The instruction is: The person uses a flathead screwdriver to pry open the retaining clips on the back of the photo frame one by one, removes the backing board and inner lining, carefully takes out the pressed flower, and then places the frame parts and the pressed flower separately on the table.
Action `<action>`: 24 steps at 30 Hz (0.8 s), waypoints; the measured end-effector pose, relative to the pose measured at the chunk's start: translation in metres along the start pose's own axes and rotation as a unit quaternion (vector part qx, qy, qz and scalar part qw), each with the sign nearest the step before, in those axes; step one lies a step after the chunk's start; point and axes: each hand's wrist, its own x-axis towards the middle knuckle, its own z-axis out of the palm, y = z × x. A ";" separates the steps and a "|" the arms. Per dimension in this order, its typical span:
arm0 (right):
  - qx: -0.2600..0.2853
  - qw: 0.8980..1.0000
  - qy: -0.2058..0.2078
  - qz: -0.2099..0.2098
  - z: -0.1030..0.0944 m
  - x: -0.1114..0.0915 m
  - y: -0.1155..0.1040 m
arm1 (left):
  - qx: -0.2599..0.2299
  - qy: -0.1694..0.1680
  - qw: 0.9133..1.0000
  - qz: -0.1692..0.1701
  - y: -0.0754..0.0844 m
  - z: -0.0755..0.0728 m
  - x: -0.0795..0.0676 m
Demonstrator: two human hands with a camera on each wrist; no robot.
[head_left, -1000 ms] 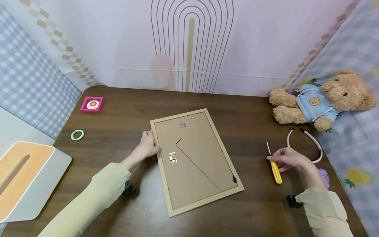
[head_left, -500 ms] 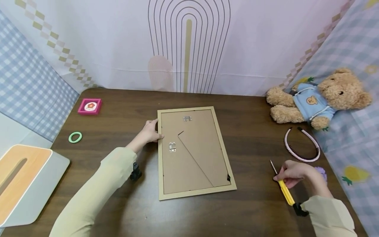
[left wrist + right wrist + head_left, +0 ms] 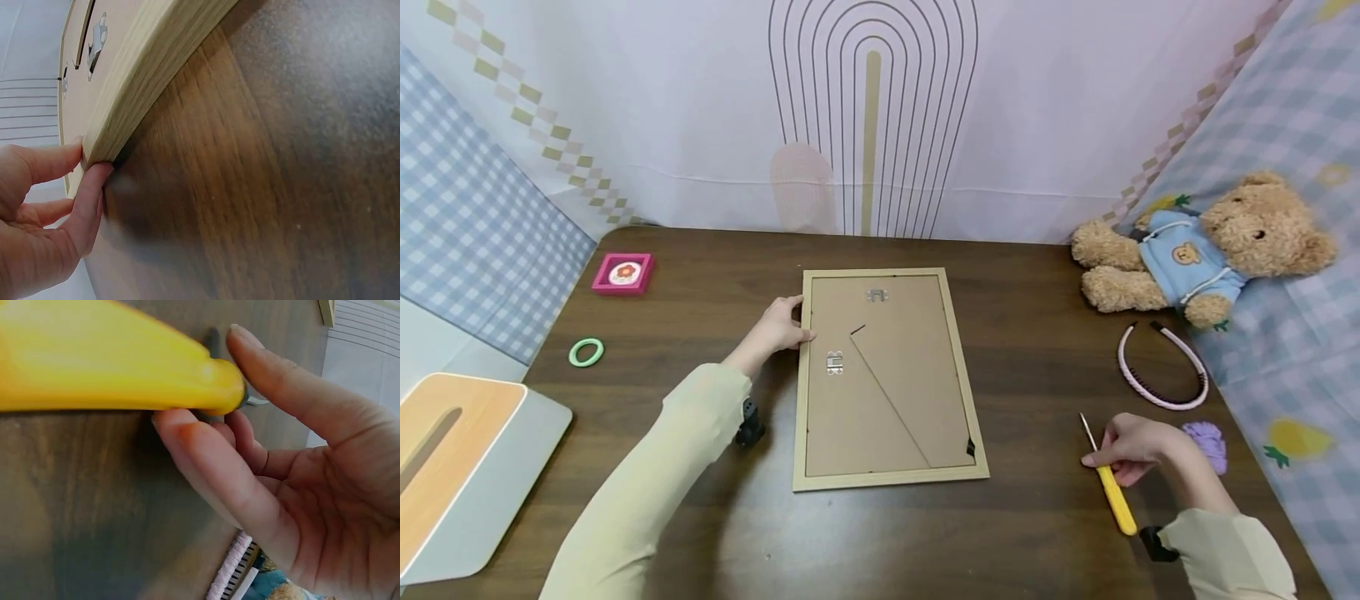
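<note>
A picture frame (image 3: 887, 417) lies back side up on the table, showing a brown backing board, two metal hangers and a slanting stand leg outline. My left hand (image 3: 775, 325) pinches its left edge, thumb on top; in the left wrist view the fingertips (image 3: 97, 172) meet the pale wooden side (image 3: 134, 87). Off to the right, my right hand (image 3: 1138, 448) holds a yellow-handled screwdriver (image 3: 1116, 500) near where handle meets shaft, its metal tip pointing away from me. The right wrist view shows thumb and fingers about the yellow handle's (image 3: 106, 362) narrow end.
A pink headband (image 3: 1172, 406) and a purple bundle (image 3: 1208, 446) lie beside the right hand. Behind them rests a teddy bear (image 3: 1195, 250). To the left are a pink square box (image 3: 623, 287), a green ring (image 3: 586, 352) and a white box with a wooden top (image 3: 512, 467).
The picture frame has turned clockwise under my left hand and now lies nearly square to the table. My right hand and the screwdriver have moved toward me, away from the headband.
</note>
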 end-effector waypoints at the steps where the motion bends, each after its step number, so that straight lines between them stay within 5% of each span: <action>1: -0.003 1.000 0.018 0.011 0.000 -0.001 -0.002 | -0.004 -0.002 1.000 0.002 0.000 0.000 0.001; 9: -0.049 0.993 0.104 0.009 -0.017 0.001 -0.026 | -0.027 -0.012 1.000 0.010 -0.002 -0.004 0.007; 14: -0.020 0.989 0.134 -0.064 -0.010 0.014 -0.059 | -0.034 0.005 0.999 0.018 -0.006 -0.005 0.008; 21: 0.034 0.978 0.135 -0.156 0.015 0.049 -0.111 | 0.027 0.067 0.995 0.064 -0.014 0.004 -0.003; 24: 0.043 0.970 0.151 -0.185 0.030 0.063 -0.128 | 0.027 0.062 0.995 0.075 -0.018 0.008 -0.012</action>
